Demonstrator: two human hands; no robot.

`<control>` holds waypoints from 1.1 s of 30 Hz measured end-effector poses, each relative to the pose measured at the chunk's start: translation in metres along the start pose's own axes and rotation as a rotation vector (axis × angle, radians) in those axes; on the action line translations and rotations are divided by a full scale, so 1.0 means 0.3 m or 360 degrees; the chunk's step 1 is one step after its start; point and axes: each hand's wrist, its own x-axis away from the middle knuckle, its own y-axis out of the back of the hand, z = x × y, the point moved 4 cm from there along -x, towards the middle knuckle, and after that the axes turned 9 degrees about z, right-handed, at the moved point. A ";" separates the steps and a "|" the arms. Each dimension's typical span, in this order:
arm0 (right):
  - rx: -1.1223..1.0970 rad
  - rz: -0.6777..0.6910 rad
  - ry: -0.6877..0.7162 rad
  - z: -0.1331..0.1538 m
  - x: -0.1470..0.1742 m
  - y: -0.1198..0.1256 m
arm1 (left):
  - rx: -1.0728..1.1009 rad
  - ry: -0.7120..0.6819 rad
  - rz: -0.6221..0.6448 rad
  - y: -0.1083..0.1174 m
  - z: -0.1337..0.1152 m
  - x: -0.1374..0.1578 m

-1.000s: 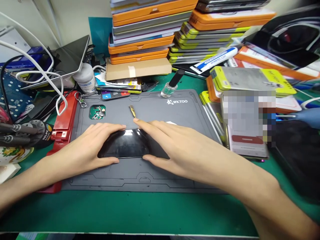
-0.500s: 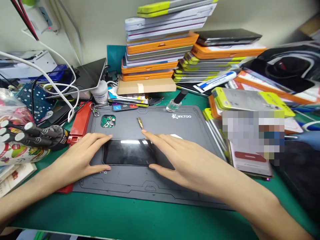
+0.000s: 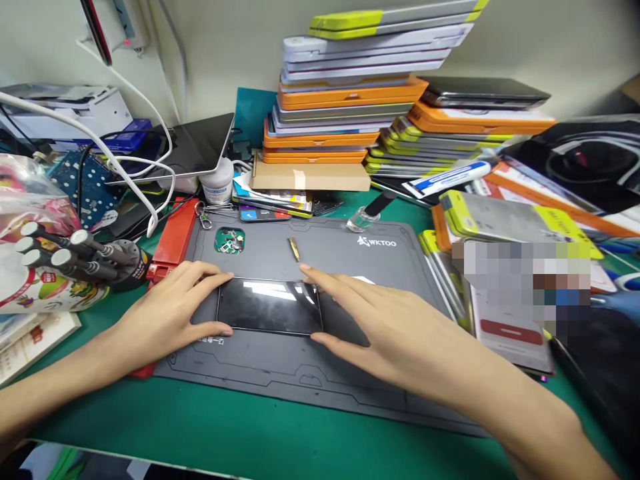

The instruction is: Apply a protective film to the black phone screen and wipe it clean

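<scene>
A smartphone [image 3: 270,307] with a dark, glossy screen lies face up, lengthwise, at the middle of the grey work mat [image 3: 240,363]. My left hand [image 3: 175,310] grips its left end, forefinger on the far corner and thumb on the near corner. At the right end my right hand [image 3: 373,320] does the same, its thumb and forefinger on the two corners. Light reflects off the glass, and a hazy patch shows there. Just beyond the right forefinger lies a small brass-coloured bit [image 3: 294,249]. Several tiny metal parts [image 3: 230,241] sit in a cut-out of the mat.
Behind the mat rise stacked orange and grey cases [image 3: 345,97]. A glass bottle with a black cap [image 3: 365,217] stands at the mat's far edge. Screwdrivers in a round holder [image 3: 127,263] and a red tool [image 3: 175,233] are on the left; another phone [image 3: 515,340] lies right.
The whole view has shifted, so everything appears a little further right and lower. Both hands keep the same hold on the smartphone, which stays in its place on the mat.
</scene>
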 end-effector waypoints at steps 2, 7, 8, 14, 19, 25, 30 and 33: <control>0.0005 0.0005 0.0001 0.001 0.000 0.000 | 0.0020 0.0010 0.0008 0.002 0.000 0.000; 0.0007 0.0036 -0.0022 0.000 -0.005 0.008 | 0.0029 0.0053 0.0033 0.008 0.002 0.000; 0.0005 0.0049 -0.0034 0.000 -0.006 0.012 | 0.0019 0.0059 0.0028 0.009 0.004 0.000; -0.0036 0.0141 -0.0115 -0.003 -0.017 0.030 | -0.0045 0.0056 -0.0032 0.002 0.024 -0.003; -0.0078 0.0142 -0.0118 -0.007 -0.016 0.034 | -0.0041 0.0096 -0.0037 0.002 0.029 -0.008; -0.0029 0.0124 -0.0078 -0.007 -0.011 0.031 | -0.0010 0.0109 -0.0057 0.011 0.023 -0.010; -0.0023 0.0097 -0.0069 -0.015 -0.015 0.032 | -0.0026 0.0108 -0.0086 0.010 0.023 -0.007; -0.0022 0.0074 -0.0048 -0.019 -0.017 0.032 | -0.0044 0.0099 -0.0094 0.013 0.024 -0.008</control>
